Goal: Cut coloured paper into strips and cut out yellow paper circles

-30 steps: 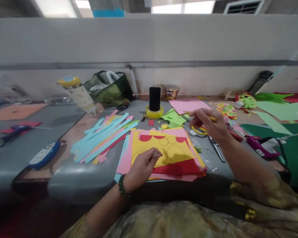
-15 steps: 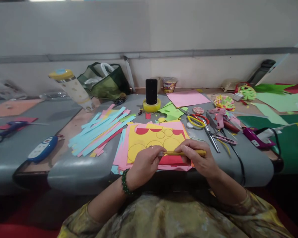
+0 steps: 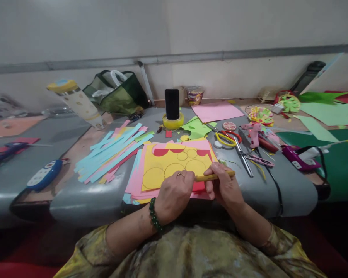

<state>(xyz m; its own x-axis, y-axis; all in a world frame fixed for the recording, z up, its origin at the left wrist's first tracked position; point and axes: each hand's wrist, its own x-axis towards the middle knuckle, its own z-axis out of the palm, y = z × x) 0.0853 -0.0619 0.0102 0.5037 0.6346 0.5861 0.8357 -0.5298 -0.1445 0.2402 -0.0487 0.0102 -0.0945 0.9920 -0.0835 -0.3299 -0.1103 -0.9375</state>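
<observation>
A slim yellow pen (image 3: 210, 177) is held level between my hands, above the stacked paper. My left hand (image 3: 176, 193) is closed in a fist round its left end, hiding that tip. My right hand (image 3: 226, 187) pinches the other end between thumb and fingers. Below them lies a yellow sheet (image 3: 150, 164) with several circles drawn on it. Red scalloped paper (image 3: 165, 152) shows through cut-outs along its upper part. Pink and light blue sheets lie under it, and more red paper (image 3: 201, 187) shows beneath my hands.
Coloured paper strips (image 3: 113, 154) lie to the left. Scissors (image 3: 243, 157), a pink glue gun (image 3: 253, 133) and a pink cutter (image 3: 260, 160) lie to the right. Behind, a phone (image 3: 172, 104) stands in a yellow tape roll (image 3: 173, 122). A bottle (image 3: 78, 104) stands at the back left.
My left hand has rolled over, knuckles now upward, and the small whitish piece at its fingertips is hidden. My right hand's fingers have shifted on the pen. The view has moved slightly.
</observation>
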